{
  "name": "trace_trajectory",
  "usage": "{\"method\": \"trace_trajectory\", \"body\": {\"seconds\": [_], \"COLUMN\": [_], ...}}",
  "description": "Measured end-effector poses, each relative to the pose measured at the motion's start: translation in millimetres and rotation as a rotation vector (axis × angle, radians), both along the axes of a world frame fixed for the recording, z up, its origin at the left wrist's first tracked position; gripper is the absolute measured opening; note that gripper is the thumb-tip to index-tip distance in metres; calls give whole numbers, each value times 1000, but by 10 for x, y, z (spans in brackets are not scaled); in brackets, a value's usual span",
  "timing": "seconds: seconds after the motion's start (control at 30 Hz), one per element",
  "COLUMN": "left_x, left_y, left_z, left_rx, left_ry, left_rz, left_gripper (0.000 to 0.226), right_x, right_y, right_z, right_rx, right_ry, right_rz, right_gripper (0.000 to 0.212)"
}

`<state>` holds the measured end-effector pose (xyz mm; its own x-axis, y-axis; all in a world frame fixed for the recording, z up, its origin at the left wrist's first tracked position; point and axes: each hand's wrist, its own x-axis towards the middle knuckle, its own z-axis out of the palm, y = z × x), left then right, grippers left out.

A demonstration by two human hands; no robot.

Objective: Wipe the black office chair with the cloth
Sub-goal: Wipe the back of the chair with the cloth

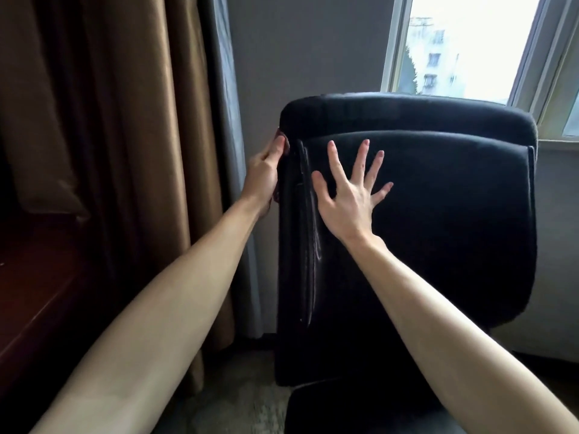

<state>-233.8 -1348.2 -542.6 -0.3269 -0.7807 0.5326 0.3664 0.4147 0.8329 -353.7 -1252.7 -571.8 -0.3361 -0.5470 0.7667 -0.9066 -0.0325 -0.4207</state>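
The black padded office chair [423,214] fills the centre and right of the frame, its tall backrest upright and its seat edge showing dark at the bottom centre; the left hand [264,173] grips the backrest's left edge in the middle of the frame, fingers curled around the side with a sliver of something reddish just visible under the fingertips, too hidden to tell whether it is the cloth; the right hand [347,195] lies flat on the upper left of the backrest's face, fingers spread wide apart and holding nothing; both bare forearms reach up from the lower corners and cover part of the chair's lower half. A brown pleated curtain [103,120] hangs across the left of the frame, with a grey curtain [224,104] just beside the chair's left edge; a white-framed window [470,45] sits at the upper right behind the chair top; a dark reddish wooden surface [34,277] lies at the left edge; pale carpet [238,399] shows at the bottom.
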Motion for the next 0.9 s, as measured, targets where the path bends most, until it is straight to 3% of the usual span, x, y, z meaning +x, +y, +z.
{"method": "trace_trajectory", "body": {"seconds": [0.23, 0.4, 0.7, 0.8, 0.9], "left_x": [136, 185, 3, 4, 31], "left_y": [245, 450, 247, 208, 241], "left_z": [-659, -1041, -222, -341, -550], "left_rx": [-1, 99, 76, 59, 42], "left_ry": [-68, -93, 12, -20, -32], "left_rz": [-21, -8, 68, 89, 97], "left_gripper": [44, 45, 42, 53, 46], "right_x": [-39, -160, -173, -150, -131], "right_y": [14, 109, 228, 209, 197], "right_z": [-73, -203, -443, -453, -454], "right_rx": [-11, -18, -12, -9, 4], "right_ry": [27, 114, 92, 95, 104], "right_rz": [31, 87, 125, 127, 115], "right_gripper": [56, 53, 52, 52, 52]}}
